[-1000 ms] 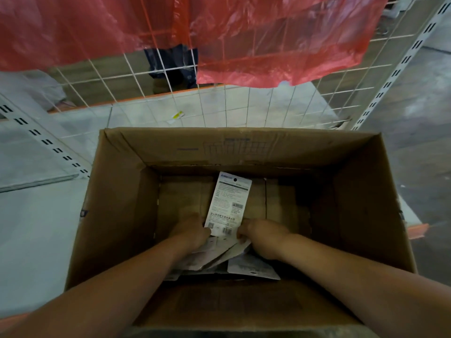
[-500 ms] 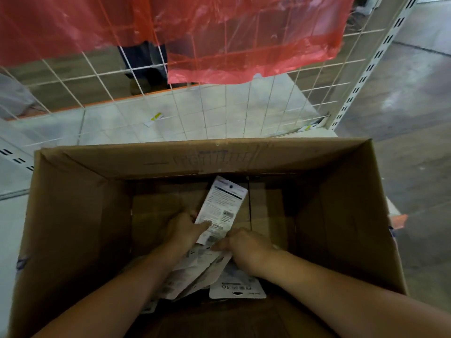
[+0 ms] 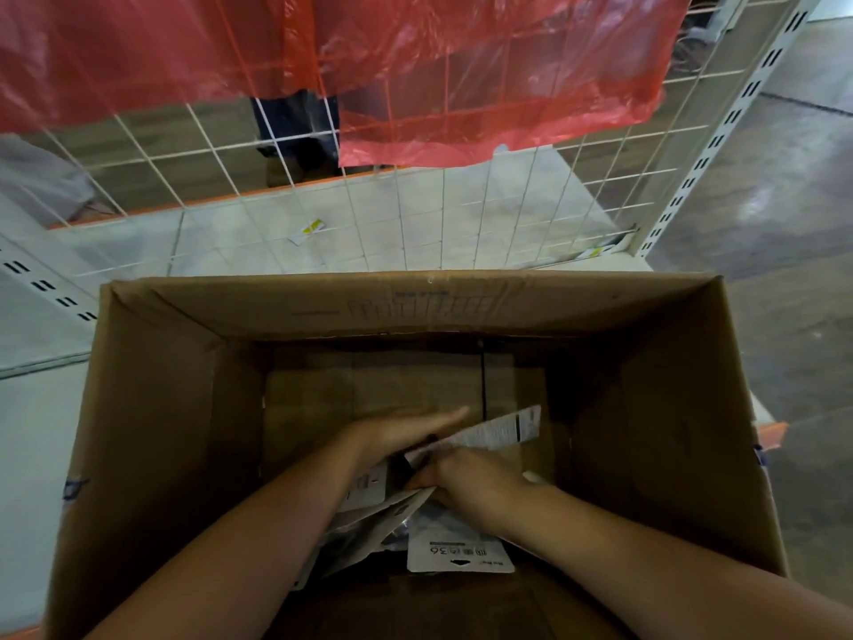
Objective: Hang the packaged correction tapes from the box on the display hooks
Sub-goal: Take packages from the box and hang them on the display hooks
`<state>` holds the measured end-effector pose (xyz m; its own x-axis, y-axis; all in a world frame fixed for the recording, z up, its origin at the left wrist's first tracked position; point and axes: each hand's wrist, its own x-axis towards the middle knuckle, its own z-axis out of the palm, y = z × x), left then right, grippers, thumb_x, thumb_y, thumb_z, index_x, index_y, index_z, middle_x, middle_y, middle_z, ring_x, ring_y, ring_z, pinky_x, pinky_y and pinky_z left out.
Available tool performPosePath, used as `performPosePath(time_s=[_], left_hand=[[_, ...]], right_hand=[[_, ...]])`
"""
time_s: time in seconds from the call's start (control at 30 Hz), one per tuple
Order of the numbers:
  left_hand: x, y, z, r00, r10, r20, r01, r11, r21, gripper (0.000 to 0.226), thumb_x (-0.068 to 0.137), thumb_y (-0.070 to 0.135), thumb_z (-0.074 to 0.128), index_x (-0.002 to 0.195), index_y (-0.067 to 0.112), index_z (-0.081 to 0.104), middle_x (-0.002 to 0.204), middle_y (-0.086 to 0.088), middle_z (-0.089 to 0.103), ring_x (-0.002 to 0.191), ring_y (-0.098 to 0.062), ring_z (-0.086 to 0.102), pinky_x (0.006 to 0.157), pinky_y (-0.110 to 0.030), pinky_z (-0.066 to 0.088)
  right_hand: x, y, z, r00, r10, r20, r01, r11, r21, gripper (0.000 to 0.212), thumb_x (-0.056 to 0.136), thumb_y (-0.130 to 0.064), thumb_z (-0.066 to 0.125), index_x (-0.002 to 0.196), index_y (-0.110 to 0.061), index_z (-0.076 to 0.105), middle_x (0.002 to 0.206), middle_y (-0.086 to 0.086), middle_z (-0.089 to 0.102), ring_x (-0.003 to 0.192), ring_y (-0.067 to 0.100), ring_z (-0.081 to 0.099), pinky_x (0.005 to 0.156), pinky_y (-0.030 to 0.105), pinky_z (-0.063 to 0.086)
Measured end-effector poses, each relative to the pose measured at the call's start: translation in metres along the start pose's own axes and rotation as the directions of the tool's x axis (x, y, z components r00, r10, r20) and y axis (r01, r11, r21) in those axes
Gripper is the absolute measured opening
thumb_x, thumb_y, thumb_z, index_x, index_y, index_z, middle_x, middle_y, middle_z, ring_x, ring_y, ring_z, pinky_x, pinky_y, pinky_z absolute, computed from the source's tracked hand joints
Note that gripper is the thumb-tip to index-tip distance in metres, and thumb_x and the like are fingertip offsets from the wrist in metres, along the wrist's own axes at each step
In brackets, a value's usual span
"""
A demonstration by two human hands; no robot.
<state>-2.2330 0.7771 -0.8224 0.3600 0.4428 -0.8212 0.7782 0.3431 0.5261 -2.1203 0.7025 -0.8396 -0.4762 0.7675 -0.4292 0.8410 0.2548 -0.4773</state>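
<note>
- Several packaged correction tapes (image 3: 459,549) lie loose at the near end of the cardboard box (image 3: 152,408), so by my reading the hanging has hardly begun: nothing from the box is up on a hook in this view.
- The wire grid panel (image 3: 415,214) behind the box shows no hooks or hung packs that I can make out; a red plastic sheet (image 3: 323,62) covers its upper part.
- Both hands are down inside the box. The left hand (image 3: 406,431) has its fingers stretched out flat along a pack.
- The right hand (image 3: 471,478) has its fingers curled, seemingly pinching one pack (image 3: 498,431), though dim light makes the grip hard to confirm.
- That pack is a thin white card, printed with small text and a dark band, tilted up toward the right.
- The rest are flat white cards overlapping untidily; one faces up showing "36".
</note>
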Motion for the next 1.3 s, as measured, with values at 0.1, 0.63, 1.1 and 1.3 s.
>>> performPosePath(time_s=[0.1, 0.63, 1.1, 1.3], left_hand=[[0.007, 0.003, 0.001, 0.999, -0.030, 0.026, 0.029, 0.999, 0.026, 0.069, 0.088, 0.070, 0.030, 0.131, 0.021, 0.050, 0.141, -0.004, 0.044, 0.132, -0.023, 0.039, 0.112, -0.043, 0.026], [-0.013, 0.022, -0.010, 0.980, -0.113, 0.163, 0.060, 0.952, 0.299, 0.049, 0.100, 0.046, 0.029, 0.139, 0.021, 0.043, 0.142, -0.004, 0.042, 0.130, -0.023, 0.040, 0.088, -0.026, 0.032], [-0.081, -0.020, -0.090, 0.954, 0.031, -0.298, -0.052, 0.997, -0.064, 0.038, 0.077, 0.045, 0.069, 0.097, 0.014, 0.064, 0.094, -0.005, 0.064, 0.082, -0.016, 0.059, 0.069, -0.024, 0.044], [-0.098, -0.038, -0.095, 0.902, 0.123, -0.414, -0.170, 0.982, -0.079, 0.075, 0.048, 0.057, 0.073, 0.108, 0.012, 0.068, 0.102, -0.006, 0.072, 0.096, -0.022, 0.069, 0.094, -0.044, 0.052]], right_hand=[[0.000, -0.002, 0.001, 0.999, -0.035, 0.010, 0.036, 0.998, -0.049, 0.025, 0.095, -0.023, 0.051, 0.116, -0.025, 0.063, 0.113, 0.005, 0.063, 0.107, 0.023, 0.059, 0.088, 0.042, 0.050], [-0.007, -0.012, -0.027, 0.970, -0.228, 0.088, 0.241, 0.955, -0.172, 0.041, 0.096, -0.018, 0.048, 0.136, -0.026, 0.047, 0.130, 0.005, 0.056, 0.121, 0.024, 0.052, 0.099, 0.036, 0.045], [-0.024, -0.014, -0.143, 0.964, -0.125, 0.234, 0.059, 0.960, 0.273, 0.024, 0.099, -0.023, 0.043, 0.104, -0.013, 0.065, 0.098, -0.005, 0.064, 0.089, 0.006, 0.059, 0.082, 0.013, 0.042], [-0.027, -0.011, -0.166, 0.946, -0.179, 0.270, -0.052, 0.740, 0.670, 0.024, 0.094, -0.006, 0.049, 0.112, -0.018, 0.059, 0.105, -0.003, 0.070, 0.101, 0.015, 0.066, 0.087, 0.030, 0.055]])
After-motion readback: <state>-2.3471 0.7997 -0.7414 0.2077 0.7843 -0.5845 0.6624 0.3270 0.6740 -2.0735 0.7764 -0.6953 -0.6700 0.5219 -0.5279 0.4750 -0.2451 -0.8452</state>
